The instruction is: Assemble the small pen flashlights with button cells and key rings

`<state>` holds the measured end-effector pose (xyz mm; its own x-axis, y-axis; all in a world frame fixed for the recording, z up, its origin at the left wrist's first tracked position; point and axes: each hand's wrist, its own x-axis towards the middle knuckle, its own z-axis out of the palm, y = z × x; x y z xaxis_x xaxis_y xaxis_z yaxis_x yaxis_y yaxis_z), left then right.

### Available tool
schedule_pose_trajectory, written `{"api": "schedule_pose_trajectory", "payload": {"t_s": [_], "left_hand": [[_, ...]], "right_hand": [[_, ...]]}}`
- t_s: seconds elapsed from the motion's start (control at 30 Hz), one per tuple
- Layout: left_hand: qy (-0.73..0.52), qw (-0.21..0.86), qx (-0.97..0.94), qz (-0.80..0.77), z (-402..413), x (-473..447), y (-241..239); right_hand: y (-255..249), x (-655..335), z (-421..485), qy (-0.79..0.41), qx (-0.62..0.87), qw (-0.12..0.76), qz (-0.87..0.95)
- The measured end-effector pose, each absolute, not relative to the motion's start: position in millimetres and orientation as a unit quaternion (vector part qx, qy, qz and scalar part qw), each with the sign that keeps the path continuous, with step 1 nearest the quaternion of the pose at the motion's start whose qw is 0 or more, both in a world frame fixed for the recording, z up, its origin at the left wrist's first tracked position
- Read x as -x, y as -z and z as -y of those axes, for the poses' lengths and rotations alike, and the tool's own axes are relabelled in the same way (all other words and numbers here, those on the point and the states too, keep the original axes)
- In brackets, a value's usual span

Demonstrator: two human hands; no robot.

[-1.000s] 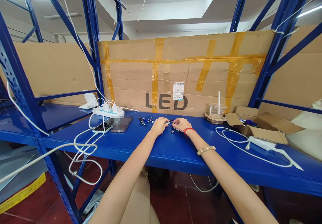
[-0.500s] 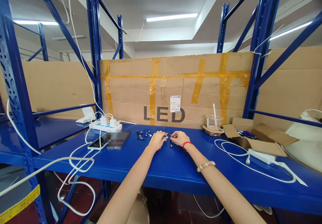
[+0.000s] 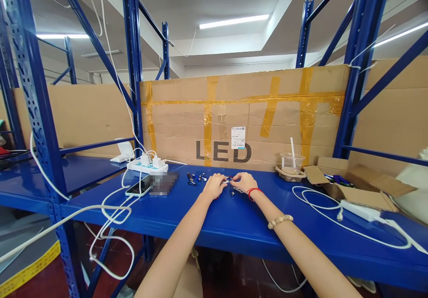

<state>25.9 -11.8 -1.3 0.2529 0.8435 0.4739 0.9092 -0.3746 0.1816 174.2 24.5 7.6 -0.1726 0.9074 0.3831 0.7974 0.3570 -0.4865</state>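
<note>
My left hand (image 3: 214, 186) is closed over the blue shelf top, its fingers pinched on a small whitish-silver piece (image 3: 225, 181) too small to name. Close to its right, my right hand (image 3: 244, 182) has thumb and fingertips pressed together near that piece; what they hold, if anything, is hidden. A thin silver part (image 3: 237, 189) shows under the right hand. Between the hands, a little nearer me, a small dark metallic bit (image 3: 232, 193) lies on the surface. Left of my left hand are several small blue and silver parts (image 3: 202, 177) and a dark item with a loop (image 3: 191, 180).
On the left are a white power strip (image 3: 147, 166) with cables and a phone (image 3: 138, 186). At right stand a clear cup with a straw (image 3: 292, 162), an open cardboard box (image 3: 361, 191) and a white adapter (image 3: 359, 210) with cable. A cardboard panel (image 3: 180, 124) closes the back.
The view has turned slightly left, so everything sits farther right. Both hands stay close together at the same spot on the shelf, with only slight finger movement.
</note>
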Motion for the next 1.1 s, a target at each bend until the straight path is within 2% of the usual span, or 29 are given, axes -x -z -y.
{"api": "schedule_pose_trajectory", "payload": {"t_s": [0.33, 0.77, 1.1], "left_hand": [[0.248, 0.067, 0.794, 0.552, 10.7, -25.3, 1.7], [0.226, 0.071, 0.754, 0.613, 6.1, -25.6, 6.1], [0.298, 0.089, 0.712, 0.630, 11.9, -26.6, 3.7]], "right_hand": [[-8.0, -173.6, -24.3, -0.073, 0.549, 0.333, 0.763], [-8.0, -162.6, -17.2, -0.054, 0.509, 0.293, 0.808], [-10.8, -165.8, -15.5, -0.029, 0.484, 0.251, 0.838]]}}
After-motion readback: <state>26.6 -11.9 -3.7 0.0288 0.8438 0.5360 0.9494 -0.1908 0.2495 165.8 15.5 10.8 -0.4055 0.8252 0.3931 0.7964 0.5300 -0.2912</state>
